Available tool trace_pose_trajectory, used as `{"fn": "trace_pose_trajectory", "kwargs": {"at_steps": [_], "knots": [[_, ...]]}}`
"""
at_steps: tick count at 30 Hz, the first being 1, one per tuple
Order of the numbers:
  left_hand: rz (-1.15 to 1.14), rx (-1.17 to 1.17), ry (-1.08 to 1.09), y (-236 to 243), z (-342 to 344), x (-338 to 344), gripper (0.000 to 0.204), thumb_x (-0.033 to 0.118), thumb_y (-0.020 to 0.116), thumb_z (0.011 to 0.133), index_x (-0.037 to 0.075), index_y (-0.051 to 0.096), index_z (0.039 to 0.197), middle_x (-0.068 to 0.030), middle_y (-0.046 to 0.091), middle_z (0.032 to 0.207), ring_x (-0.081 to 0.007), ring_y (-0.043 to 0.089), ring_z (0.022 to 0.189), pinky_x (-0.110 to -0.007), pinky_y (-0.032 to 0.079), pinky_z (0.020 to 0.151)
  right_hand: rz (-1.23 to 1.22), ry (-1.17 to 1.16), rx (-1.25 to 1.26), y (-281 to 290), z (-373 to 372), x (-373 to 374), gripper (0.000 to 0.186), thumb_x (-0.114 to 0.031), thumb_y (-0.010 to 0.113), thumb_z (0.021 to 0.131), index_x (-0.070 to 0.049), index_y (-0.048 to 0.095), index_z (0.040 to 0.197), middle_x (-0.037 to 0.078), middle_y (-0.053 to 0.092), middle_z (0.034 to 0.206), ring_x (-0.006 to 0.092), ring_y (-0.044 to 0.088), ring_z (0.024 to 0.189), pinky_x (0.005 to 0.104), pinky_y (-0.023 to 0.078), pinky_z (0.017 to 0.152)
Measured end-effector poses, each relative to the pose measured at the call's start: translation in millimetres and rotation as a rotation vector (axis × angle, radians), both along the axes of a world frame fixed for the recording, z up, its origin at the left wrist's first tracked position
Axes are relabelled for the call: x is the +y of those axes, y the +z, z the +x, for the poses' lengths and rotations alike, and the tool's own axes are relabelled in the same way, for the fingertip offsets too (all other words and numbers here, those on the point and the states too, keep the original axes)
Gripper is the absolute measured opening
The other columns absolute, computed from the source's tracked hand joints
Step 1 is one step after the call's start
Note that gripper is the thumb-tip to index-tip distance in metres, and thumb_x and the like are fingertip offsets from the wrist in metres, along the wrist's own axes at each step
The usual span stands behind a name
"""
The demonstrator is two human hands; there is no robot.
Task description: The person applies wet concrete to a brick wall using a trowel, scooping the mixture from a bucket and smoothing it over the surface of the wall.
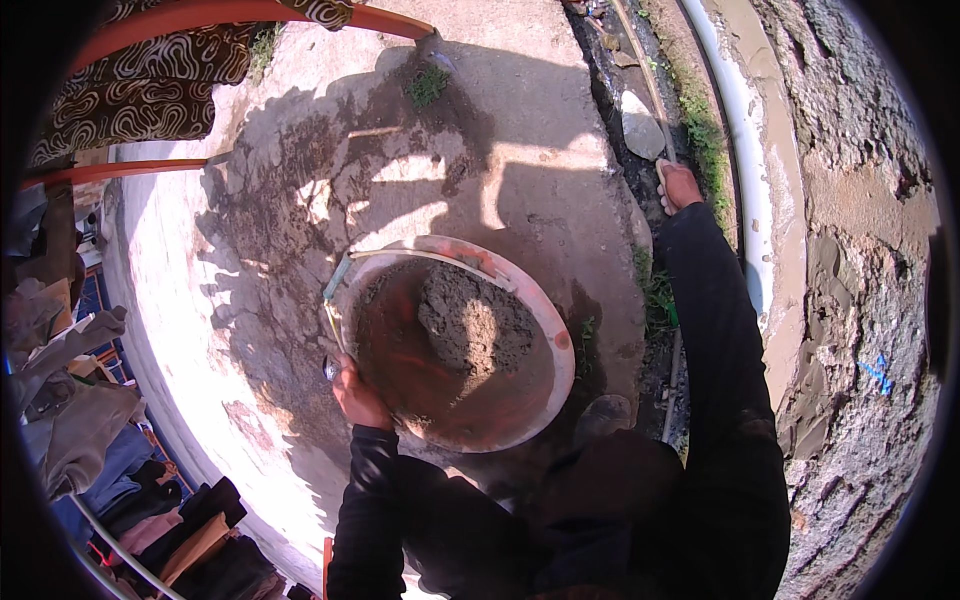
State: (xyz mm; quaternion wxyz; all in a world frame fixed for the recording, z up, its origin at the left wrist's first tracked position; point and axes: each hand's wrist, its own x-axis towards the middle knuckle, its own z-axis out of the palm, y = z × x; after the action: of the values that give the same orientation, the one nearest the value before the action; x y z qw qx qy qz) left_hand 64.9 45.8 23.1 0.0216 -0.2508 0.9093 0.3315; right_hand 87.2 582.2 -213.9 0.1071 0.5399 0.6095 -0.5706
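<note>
Left hand [362, 395]: at the basin's rim; exact grip cannot be determined. Basin [553, 338]: immediately right of this hand, containing grey mortar [470, 325]. Right hand [680, 188]: fingers curled beside the pole [645, 70]; grasp unconfirmed. Pole: extends forward from this hand.

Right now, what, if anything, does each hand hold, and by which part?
Left hand by the tub; whether it holds rim or handle cannot be told. Right hand curled by the pole; any hold cannot be told.
</note>
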Motion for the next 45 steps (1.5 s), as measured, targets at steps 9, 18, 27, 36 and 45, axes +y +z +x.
{"fn": "trace_pose_trajectory", "kwargs": {"at_steps": [9,18,27,36,45], "knots": [[-0.015,0.209,-0.068,-22,6,-11,0.046,0.033,0.046,0.097,0.0,0.048,0.064,-0.0011,0.041,0.066,-0.0128,0.039,0.064,-0.032,0.034,0.059,-0.058,-0.044,-0.053,15,6,-21,0.03,-0.042,0.044,0.092,-0.015,0.053,0.1,0.004,0.047,0.06,0.0184,0.042,0.042,0.0375,0.035,0.037],[-0.22,0.18,-0.294,-40,9,-40,0.037,0.024,0.044,0.098,0.0,0.054,0.072,-0.0074,0.051,0.071,-0.0176,0.045,0.067,-0.035,0.038,0.064,0.072,-0.054,0.185,26,-44,-29,0.037,-0.04,0.044,0.093,-0.01,0.057,0.111,0.003,0.053,0.064,0.0146,0.05,0.048,0.0318,0.041,0.043],[0.342,0.161,-0.025,-7,-1,3,0.043,0.023,0.047,0.096,0.002,0.044,0.06,0.0011,0.04,0.057,-0.0111,0.034,0.056,-0.033,0.03,0.053,0.129,0.038,0.622,187,17,-96,0.034,-0.03,0.042,0.098,-0.007,0.053,0.12,0.002,0.055,0.073,0.0075,0.049,0.054,0.0212,0.04,0.048],[0.111,0.294,-0.305,-50,-1,-17,0.017,0.005,0.048,0.092,-0.003,0.061,0.096,-0.0142,0.053,0.067,-0.028,0.053,0.063,-0.038,0.04,0.057,0.615,0.64,0.899,309,84,-201,0.037,-0.027,0.055,0.092,-0.003,0.054,0.12,0.01,0.058,0.089,0.0177,0.054,0.07,0.0267,0.044,0.063],[0.627,0.122,-0.031,-21,-2,-5,0.036,0.028,0.045,0.097,-0.004,0.058,0.087,-0.0108,0.056,0.074,-0.021,0.047,0.069,-0.034,0.041,0.069,1.308,1.276,0.231,347,94,-264,0.025,-0.013,0.054,0.086,-0.002,0.056,0.108,0.01,0.056,0.088,0.029,0.058,0.077,0.0385,0.047,0.065]]}}
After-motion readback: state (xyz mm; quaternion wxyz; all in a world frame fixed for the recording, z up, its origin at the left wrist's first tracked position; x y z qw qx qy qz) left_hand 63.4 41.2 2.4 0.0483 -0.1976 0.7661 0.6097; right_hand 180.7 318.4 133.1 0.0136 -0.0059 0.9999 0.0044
